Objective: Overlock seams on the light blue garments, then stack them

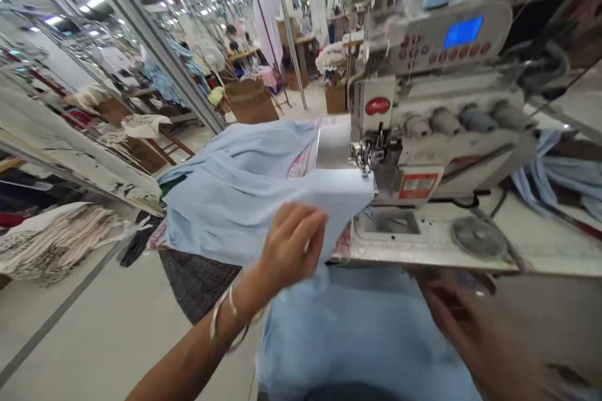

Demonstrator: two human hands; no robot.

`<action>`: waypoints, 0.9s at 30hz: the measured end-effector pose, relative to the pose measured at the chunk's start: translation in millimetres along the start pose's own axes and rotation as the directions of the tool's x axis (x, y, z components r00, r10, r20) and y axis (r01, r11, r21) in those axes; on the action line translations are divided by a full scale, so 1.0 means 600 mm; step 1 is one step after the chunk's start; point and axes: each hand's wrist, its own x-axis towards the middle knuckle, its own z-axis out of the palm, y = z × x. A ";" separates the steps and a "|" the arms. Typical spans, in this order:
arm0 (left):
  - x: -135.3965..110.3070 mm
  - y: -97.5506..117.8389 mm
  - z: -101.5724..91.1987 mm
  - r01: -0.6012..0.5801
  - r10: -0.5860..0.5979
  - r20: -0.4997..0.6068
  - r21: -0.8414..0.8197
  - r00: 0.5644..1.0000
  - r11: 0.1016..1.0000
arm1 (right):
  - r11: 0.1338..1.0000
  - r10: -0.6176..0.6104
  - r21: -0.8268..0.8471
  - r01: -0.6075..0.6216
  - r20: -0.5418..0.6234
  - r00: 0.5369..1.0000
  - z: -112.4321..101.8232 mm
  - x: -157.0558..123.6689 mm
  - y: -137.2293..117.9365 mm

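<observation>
Head view: left hand (291, 244) grips blue fabric (235, 188), right hand (475, 332) blurred.

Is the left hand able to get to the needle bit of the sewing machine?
Probably yes: the left hand holds the blue cloth just short of the needle area, with only that cloth between them.

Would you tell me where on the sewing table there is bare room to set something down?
The table is bare right of the round disc, in front of the blue pile. Crowded at the machine, where the left hand holds fabric.
</observation>
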 end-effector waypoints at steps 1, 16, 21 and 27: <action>-0.049 0.023 0.000 0.079 -0.072 0.079 -0.087 0.994 0.993 | 0.998 -0.024 -0.060 0.029 0.087 0.996 -0.011 -0.025 0.036; -0.374 0.126 0.045 0.364 -0.318 0.623 0.058 0.714 0.930 | 0.621 -0.488 -0.512 0.594 0.341 0.804 0.035 -0.166 0.192; -0.360 0.107 0.099 0.338 -0.313 0.571 0.065 0.759 0.939 | 0.561 -0.594 -0.516 0.647 0.294 0.749 0.030 -0.164 0.196; -0.438 0.026 -0.015 0.658 -0.704 0.056 0.309 0.708 0.686 | 0.528 -0.551 -0.524 0.668 0.387 0.739 0.016 -0.178 0.200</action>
